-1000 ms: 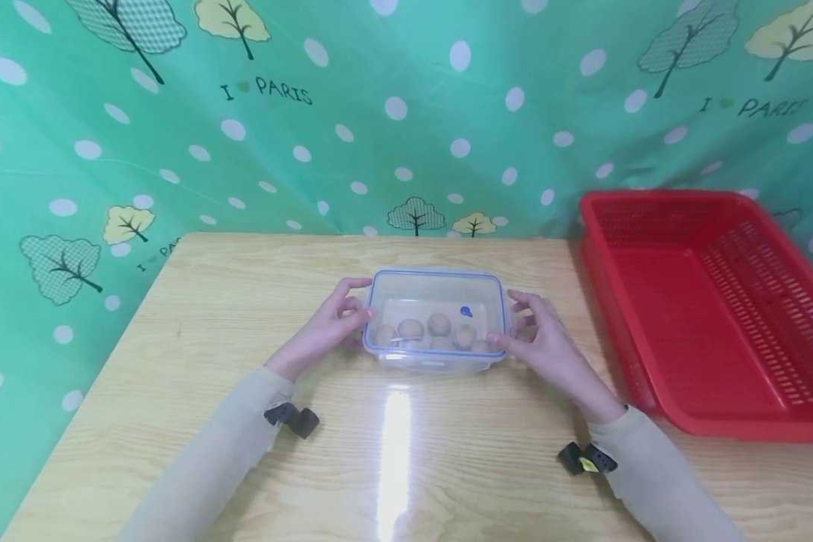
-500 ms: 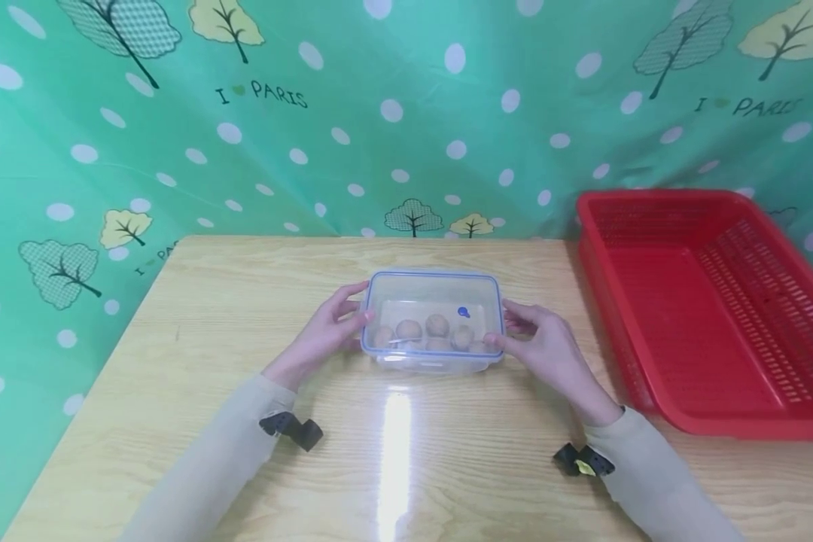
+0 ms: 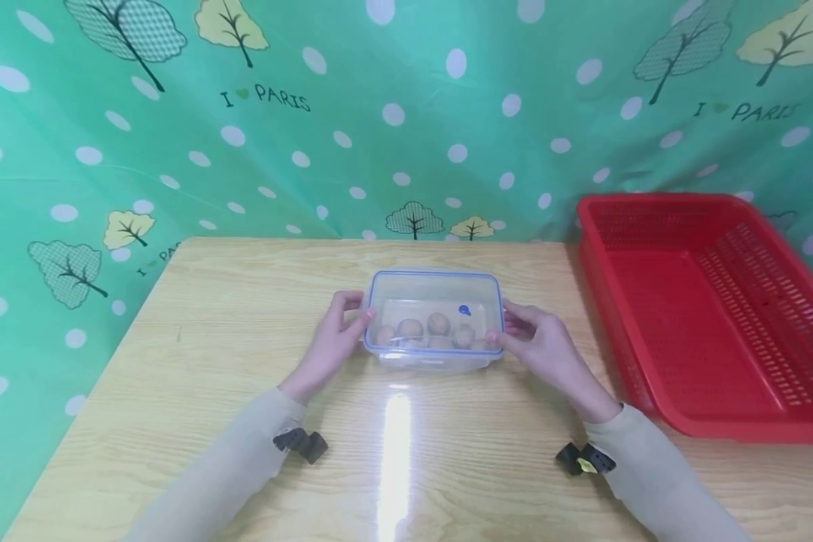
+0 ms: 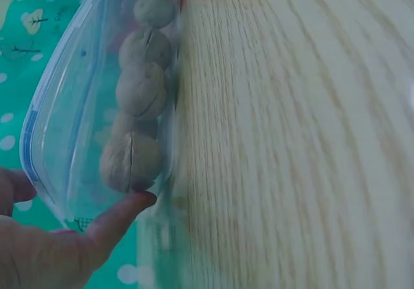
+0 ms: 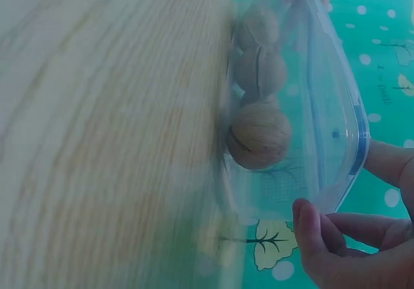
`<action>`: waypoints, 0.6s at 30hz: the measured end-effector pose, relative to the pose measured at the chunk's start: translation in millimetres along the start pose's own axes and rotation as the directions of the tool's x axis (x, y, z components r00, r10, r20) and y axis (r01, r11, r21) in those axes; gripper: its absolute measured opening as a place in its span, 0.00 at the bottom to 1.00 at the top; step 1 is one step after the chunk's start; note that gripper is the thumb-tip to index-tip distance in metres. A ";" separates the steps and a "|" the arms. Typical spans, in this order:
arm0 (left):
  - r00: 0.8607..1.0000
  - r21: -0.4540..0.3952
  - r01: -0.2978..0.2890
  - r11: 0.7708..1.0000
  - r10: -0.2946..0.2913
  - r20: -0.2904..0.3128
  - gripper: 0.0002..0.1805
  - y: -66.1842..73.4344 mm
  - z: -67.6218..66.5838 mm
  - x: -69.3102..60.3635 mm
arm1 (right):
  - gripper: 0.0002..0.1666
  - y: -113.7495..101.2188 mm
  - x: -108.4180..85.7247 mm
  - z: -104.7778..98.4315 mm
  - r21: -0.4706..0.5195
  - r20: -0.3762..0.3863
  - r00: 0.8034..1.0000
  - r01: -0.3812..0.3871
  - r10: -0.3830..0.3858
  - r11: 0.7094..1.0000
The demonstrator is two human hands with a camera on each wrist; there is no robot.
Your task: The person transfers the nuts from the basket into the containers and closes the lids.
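Observation:
A clear plastic food container (image 3: 420, 290) with a blue seal line round its lid sits at mid-table, several walnuts (image 3: 438, 324) inside along its near side. My left hand (image 3: 328, 339) holds its left end, thumb on the near part and fingers farther back. At the opposite end my right hand (image 3: 545, 342) grips the side, its thumb over the lid's near right corner. In the left wrist view the left thumb (image 4: 123, 221) touches the wall below a walnut (image 4: 131, 163). The right wrist view shows the right thumb (image 5: 307, 227) at the container's edge. Some fingertips are hidden behind the container.
A large red plastic basket (image 3: 630, 339) with slotted walls stands to the right, near the right forearm. The wooden table (image 3: 244, 301) ends at a green patterned cloth (image 3: 352, 113) behind. A bright light reflection (image 3: 396, 452) lies in front of the container.
The right fingers have drawn in from the back corner against the container's side. My left hand has shifted slightly toward me, its index finger lower along the end. The container has hardly moved.

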State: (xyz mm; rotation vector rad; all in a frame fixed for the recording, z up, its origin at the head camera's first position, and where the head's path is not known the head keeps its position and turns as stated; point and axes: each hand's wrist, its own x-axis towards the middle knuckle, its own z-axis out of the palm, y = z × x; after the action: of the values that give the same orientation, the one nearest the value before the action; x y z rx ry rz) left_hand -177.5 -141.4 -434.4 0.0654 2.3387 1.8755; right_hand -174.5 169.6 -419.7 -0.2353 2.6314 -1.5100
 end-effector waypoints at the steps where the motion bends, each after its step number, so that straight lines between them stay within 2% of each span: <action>1: 1.000 0.015 -0.012 1.000 0.012 -0.011 0.25 0.5 0.8 -0.6 | 0.38 0.1 0.0 0.0 0.002 -0.001 1.000 0.002 -0.002 1.000; 5: 0.999 0.053 -0.032 0.998 0.034 -0.032 0.23 3.4 -0.7 0.8 | 0.38 0.4 0.4 0.0 -0.005 -0.009 1.000 0.013 -0.013 1.000; 8: 0.999 0.040 -0.022 0.999 0.023 -0.030 0.23 5.7 -2.2 4.0 | 0.37 -0.4 0.5 -1.2 -0.007 -0.014 1.000 0.024 -0.024 1.000; 14: 1.000 0.064 0.009 0.998 -0.009 0.003 0.23 5.8 -4.5 5.7 | 0.36 -2.5 -0.9 -3.0 0.002 -0.009 0.999 0.045 -0.045 0.999; 18: 0.999 0.069 -0.007 0.998 0.005 0.037 0.23 3.5 -8.6 5.5 | 0.36 -0.8 -1.1 -1.2 0.012 -0.006 0.998 0.061 -0.061 0.998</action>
State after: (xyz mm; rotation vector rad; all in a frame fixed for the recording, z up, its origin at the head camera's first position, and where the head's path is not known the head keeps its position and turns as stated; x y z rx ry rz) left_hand -184.3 -148.2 -429.6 0.1137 2.3811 1.7804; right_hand -173.6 170.5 -418.4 -0.3132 2.6414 -1.5469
